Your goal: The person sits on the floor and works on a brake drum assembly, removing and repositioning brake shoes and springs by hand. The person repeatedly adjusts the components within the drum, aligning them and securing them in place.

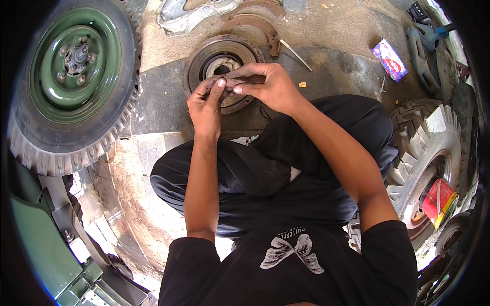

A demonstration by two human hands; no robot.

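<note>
My left hand and my right hand meet above a round, rusty brake drum with a hole at its centre. Fingers and thumbs of both hands are pinched together, the tips nearly touching. Whatever lies between them is small and dark, and I cannot make out its kind. Dirt darkens the fingertips. Just beyond the drum, curved rusty brake shoes lie on the floor. Beside them rests a thin, pale, stick-like tool.
A large tyre on a green wheel rim stands at the left, above a green vehicle panel. On the right are a purple packet, a blue tool, and a treaded tyre with a red container by its rim.
</note>
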